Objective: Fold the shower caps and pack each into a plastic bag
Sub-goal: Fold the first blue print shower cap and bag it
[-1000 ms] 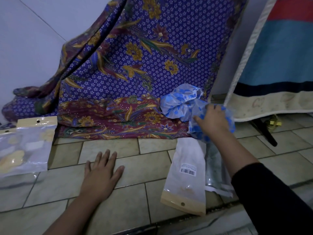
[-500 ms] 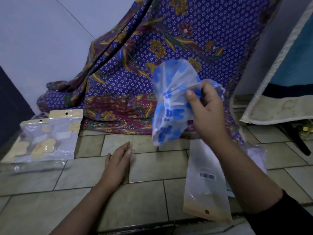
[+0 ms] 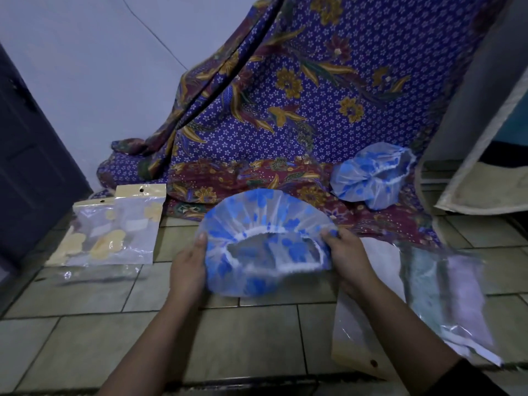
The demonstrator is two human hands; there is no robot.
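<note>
One blue-flowered shower cap [image 3: 265,224] held spread open above the floor [image 3: 85,338], elastic rim facing the camera. Pinched at its left edge by the left hand [image 3: 187,264], at its right by the right hand [image 3: 347,258], fingers [image 3: 331,235] closed on the rim. Probably the start of folding: calls next for bringing both edges together flat, then the empty plastic bag [image 3: 354,344] beside the right forearm. Beyond, a second cap [image 3: 371,175] on the batik cloth [image 3: 285,124]; filled bags [image 3: 123,230] at left.

Both forearms extended, left hand [image 3: 187,265] and right hand [image 3: 347,260] each gripping the shower cap [image 3: 265,215]
</note>
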